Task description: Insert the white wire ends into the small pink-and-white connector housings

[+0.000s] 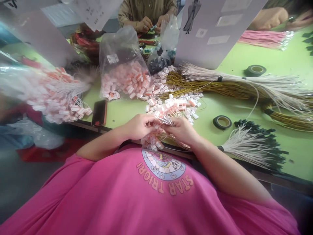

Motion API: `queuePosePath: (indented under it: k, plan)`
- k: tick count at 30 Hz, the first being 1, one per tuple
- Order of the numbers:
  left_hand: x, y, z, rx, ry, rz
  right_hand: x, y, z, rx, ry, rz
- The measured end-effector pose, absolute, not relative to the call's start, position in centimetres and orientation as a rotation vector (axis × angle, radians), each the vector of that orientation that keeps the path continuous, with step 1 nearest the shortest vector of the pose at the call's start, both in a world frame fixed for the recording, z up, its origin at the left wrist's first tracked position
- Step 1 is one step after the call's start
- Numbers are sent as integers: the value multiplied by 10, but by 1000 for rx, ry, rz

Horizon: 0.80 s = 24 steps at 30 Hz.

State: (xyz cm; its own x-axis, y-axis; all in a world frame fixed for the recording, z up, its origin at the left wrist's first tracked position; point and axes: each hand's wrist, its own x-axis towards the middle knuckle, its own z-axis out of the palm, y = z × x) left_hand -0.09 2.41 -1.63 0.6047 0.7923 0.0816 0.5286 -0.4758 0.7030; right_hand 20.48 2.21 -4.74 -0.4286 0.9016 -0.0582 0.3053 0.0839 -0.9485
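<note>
Close to my body, at the table's front edge, both my hands meet over a bunch of thin wires with white and pink plastic connectors. My right hand (pixel 182 130) is closed round the wire bundle (pixel 168 120). My left hand (pixel 141 125) has its fingers curled at the bundle's left side, thumb and fingertips pinched together; what lies between them is too small to make out. Connectors (pixel 153 141) hang below the hands, and more white connectors (pixel 190 104) lie spread just behind them on the green table (pixel 210 107).
A clear bag (pixel 119 42) of pink-white connectors stands behind. A phone (pixel 99 112) lies at left, beside a connector heap (pixel 56 98). On the right are black tape rolls (pixel 222 122), white and yellow wire bundles (pixel 232 81), and wires with black ends (pixel 256 143). Co-workers' hands (pixel 146 24) work beyond.
</note>
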Motion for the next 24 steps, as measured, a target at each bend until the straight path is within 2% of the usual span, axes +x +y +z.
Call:
queuePosePath:
  k: [3, 8, 12, 18, 24]
  plan:
    - [-19, 44, -17, 2294, 1011, 512, 211, 26, -50, -1204, -1704, 1331]
    - [-54, 117, -52, 2407, 1521, 698, 212, 28, -49, -1234, -1621, 1404]
    - [-66, 152, -75, 2392, 1494, 635, 207, 25, -43, -1250, -1641, 1370]
    - [-44, 107, -44, 1976, 1425, 801, 204, 23, -44, -1230, -1588, 1402]
    - [-5, 40, -21, 1404, 994, 621, 202, 20, -45, -1236, -1573, 1364]
